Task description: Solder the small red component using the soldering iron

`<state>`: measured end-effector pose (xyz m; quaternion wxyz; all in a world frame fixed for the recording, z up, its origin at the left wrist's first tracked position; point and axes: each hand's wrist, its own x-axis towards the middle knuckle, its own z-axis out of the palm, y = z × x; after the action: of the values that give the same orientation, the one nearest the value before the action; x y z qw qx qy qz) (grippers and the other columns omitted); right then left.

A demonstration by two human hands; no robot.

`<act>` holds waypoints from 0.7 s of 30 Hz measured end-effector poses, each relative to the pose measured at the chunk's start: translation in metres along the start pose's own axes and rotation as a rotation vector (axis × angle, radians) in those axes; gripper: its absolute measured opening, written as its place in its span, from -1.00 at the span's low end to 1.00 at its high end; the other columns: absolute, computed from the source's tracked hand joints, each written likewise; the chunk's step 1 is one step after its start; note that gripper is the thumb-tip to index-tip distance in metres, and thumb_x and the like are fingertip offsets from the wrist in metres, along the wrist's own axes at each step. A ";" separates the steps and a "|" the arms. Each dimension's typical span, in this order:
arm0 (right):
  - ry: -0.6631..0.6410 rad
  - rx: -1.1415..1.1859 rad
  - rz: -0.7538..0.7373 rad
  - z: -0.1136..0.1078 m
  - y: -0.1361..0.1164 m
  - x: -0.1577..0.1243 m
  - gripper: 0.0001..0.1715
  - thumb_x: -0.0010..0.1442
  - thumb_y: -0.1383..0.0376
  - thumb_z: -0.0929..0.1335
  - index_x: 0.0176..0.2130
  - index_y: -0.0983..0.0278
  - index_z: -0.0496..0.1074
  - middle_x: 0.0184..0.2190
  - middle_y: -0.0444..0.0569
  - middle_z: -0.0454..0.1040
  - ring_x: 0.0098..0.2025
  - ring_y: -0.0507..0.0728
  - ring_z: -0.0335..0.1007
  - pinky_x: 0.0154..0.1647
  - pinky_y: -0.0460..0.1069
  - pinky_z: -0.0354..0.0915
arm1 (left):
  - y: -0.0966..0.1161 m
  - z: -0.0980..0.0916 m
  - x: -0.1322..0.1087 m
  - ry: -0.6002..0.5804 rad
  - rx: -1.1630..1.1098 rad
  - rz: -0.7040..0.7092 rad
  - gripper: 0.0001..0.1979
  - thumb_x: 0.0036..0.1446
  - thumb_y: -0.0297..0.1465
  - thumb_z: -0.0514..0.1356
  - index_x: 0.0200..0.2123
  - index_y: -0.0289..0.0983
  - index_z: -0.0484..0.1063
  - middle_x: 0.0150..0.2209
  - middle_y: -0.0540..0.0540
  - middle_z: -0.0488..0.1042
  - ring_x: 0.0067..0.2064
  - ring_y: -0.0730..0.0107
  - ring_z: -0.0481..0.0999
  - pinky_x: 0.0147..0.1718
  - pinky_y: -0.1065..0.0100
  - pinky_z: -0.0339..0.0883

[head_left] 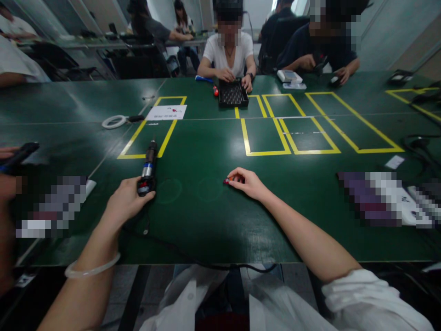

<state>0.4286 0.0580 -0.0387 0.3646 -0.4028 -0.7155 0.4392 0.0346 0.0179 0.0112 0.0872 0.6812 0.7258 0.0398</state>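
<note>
My left hand (128, 200) is wrapped around the rear end of an electric screwdriver (149, 166), black with a blue and a silver band. Its tip points away from me across the green table (193, 220), and a dark cord seems to trail from its back end. To the right, my right hand (248, 182) pinches a small red and black piece (227, 180) between thumb and fingers, low over the tabletop. The piece is too small to name, and the fingers partly cover it. Two faint circles mark the table between my hands.
Yellow tape outlines (267, 152) lie across the table. A printed paper (166, 112) and a white cable coil (114, 122) are at the far left. Opposite, a person handles a black tray (233, 95). Blurred packets (375, 197) lie right, and another person's hand shows at far left.
</note>
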 end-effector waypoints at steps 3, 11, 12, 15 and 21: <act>-0.002 0.011 -0.003 -0.001 0.000 0.000 -0.78 0.14 0.24 0.40 -0.21 0.31 0.44 -0.46 -0.14 0.37 -0.46 -0.02 0.22 -0.42 -0.10 0.19 | 0.041 0.004 0.005 -0.019 0.057 0.030 -0.27 0.11 -0.06 0.10 0.22 -0.43 0.15 0.15 -0.39 0.29 0.13 -0.09 0.37 0.03 0.07 0.30; 0.037 0.004 -0.047 -0.001 0.004 0.001 -0.81 0.12 0.25 0.41 -0.25 0.30 0.43 -0.44 -0.14 0.35 -0.46 -0.02 0.21 -0.41 -0.10 0.20 | 0.140 0.021 0.013 -0.010 0.046 0.288 -0.37 0.10 -0.16 0.14 0.20 -0.28 0.17 0.14 -0.25 0.30 0.09 0.03 0.40 0.00 0.12 0.37; 0.039 0.013 -0.042 -0.001 0.004 0.001 -0.81 0.12 0.25 0.41 -0.25 0.30 0.42 -0.45 -0.15 0.34 -0.47 -0.03 0.20 -0.42 -0.10 0.19 | 0.150 0.022 0.014 -0.018 0.039 0.319 -0.38 0.10 -0.18 0.14 0.20 -0.28 0.17 0.14 -0.25 0.30 0.10 0.03 0.40 -0.01 0.12 0.37; 0.051 0.047 -0.028 0.000 0.004 0.001 -0.80 0.12 0.24 0.40 -0.26 0.30 0.40 -0.48 -0.18 0.32 -0.50 -0.03 0.19 -0.45 -0.10 0.18 | 0.176 0.024 0.014 -0.038 0.017 0.401 -0.40 0.10 -0.23 0.15 0.20 -0.28 0.18 0.15 -0.24 0.29 0.11 0.05 0.38 0.00 0.13 0.37; 0.083 0.007 -0.050 0.000 0.003 0.001 -0.81 0.11 0.25 0.40 -0.31 0.29 0.35 -0.49 -0.18 0.32 -0.51 -0.03 0.19 -0.46 -0.10 0.17 | 0.197 0.033 0.011 -0.008 0.006 0.503 -0.42 0.10 -0.29 0.13 0.20 -0.28 0.16 0.16 -0.24 0.29 0.11 0.06 0.38 0.01 0.13 0.36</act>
<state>0.4289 0.0593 -0.0413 0.4064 -0.4015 -0.7079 0.4154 0.2334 0.0400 0.0124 0.0755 0.8408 0.5332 0.0555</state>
